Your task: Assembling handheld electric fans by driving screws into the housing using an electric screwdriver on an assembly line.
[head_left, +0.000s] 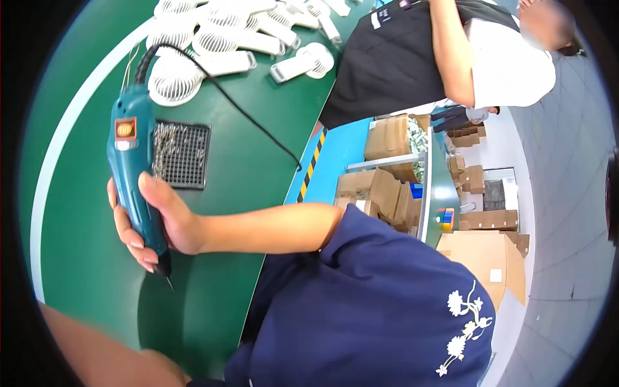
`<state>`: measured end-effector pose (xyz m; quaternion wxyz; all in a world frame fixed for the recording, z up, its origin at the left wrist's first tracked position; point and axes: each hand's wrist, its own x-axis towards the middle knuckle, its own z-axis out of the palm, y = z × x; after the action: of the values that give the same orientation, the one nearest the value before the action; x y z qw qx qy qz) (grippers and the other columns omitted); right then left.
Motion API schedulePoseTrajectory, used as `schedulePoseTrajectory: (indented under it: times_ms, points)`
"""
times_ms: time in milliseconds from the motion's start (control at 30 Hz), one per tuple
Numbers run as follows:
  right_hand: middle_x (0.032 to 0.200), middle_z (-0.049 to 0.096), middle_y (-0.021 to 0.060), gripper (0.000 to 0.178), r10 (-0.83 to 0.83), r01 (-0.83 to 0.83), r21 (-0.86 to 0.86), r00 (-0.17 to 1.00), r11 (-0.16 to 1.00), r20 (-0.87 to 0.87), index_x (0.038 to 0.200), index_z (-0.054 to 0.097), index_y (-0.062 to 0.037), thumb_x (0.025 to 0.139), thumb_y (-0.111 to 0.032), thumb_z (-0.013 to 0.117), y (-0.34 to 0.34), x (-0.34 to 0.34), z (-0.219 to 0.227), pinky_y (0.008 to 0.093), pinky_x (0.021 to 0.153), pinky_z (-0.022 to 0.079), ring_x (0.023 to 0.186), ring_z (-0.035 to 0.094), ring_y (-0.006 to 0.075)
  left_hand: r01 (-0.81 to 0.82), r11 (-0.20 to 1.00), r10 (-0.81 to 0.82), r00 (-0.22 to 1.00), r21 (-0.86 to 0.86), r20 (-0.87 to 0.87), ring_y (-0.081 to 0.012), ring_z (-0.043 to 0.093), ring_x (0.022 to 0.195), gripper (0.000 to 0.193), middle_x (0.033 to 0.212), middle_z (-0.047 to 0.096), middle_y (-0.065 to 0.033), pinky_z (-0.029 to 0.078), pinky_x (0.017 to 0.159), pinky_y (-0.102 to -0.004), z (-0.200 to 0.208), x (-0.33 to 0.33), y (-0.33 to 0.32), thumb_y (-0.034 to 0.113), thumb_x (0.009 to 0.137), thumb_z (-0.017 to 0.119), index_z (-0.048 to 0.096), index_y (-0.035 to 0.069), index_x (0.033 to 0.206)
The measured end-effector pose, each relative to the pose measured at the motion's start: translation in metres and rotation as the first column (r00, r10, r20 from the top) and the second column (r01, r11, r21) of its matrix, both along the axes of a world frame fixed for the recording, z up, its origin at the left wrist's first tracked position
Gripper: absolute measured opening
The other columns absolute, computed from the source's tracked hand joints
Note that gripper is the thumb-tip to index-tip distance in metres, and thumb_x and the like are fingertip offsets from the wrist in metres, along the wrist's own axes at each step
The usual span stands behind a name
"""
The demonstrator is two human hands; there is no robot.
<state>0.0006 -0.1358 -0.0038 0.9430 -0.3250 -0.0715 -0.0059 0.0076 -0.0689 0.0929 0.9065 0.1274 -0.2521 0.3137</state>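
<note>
My right hand (171,219) is wrapped round a teal electric screwdriver (135,171) with an orange switch. The tool hangs tilted over the green table (213,284), its thin bit pointing down and its black cord rising from the top end. Just behind it lies a black grid tray (200,158) holding many small metal pieces, partly covered by the tool. Farther back, several white handheld fans (222,39) lie heaped together, and one fan (303,62) rests apart near the table edge. At the lower left my left arm (109,348) shows blurred; its hand is out of sight.
Across the table the black cord (245,109) runs to the right edge. A person in a black apron (380,71) stands at the far right side. Beyond the edge are cardboard boxes (367,190), a blue surface (345,145) and a metal rail (387,161).
</note>
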Motion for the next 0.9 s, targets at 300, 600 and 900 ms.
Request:
schedulePoseTrajectory:
  times_ms: [300,600,900]
  points:
    - [0.063,0.051,0.0059,0.054,-0.057,0.062,0.053,0.994,0.997,-0.096,0.106,0.04,-0.0071,0.099,-0.06,0.036,0.019,-0.004,-0.012,0.0315,0.037,0.048,0.041,0.05,0.0141,0.022,0.952,-0.005,0.998,-0.304,0.058,-0.0287,0.051,0.12,0.05,0.129,0.054,-0.0155,0.036,0.107,-0.048,0.041,-0.009,-0.014,0.034,0.091,0.063,0.055,0.001,0.128]
    - [0.066,0.049,0.0039,0.054,0.145,-0.106,0.197,0.969,0.975,-0.198,0.113,0.043,-0.0125,0.094,-0.063,0.045,0.004,-0.003,0.0,0.0312,0.044,0.043,0.046,0.048,0.0138,-0.156,0.967,0.216,0.921,-0.202,0.323,-0.0253,0.056,0.116,0.044,0.123,0.061,-0.0134,0.037,0.107,-0.046,0.082,0.021,0.043,0.032,0.093,0.062,0.06,0.001,0.124]
    - [0.066,0.045,0.0038,0.058,0.123,-0.109,0.089,0.978,0.99,-0.168,0.113,0.047,-0.0085,0.094,-0.063,0.044,0.005,-0.003,0.012,0.0339,0.042,0.041,0.045,0.044,0.0161,-0.759,0.65,0.661,0.553,-0.02,0.508,-0.0219,0.06,0.111,0.04,0.117,0.067,-0.0112,0.038,0.107,-0.044,0.124,-0.037,0.153,0.031,0.095,0.06,0.064,0.001,0.121]
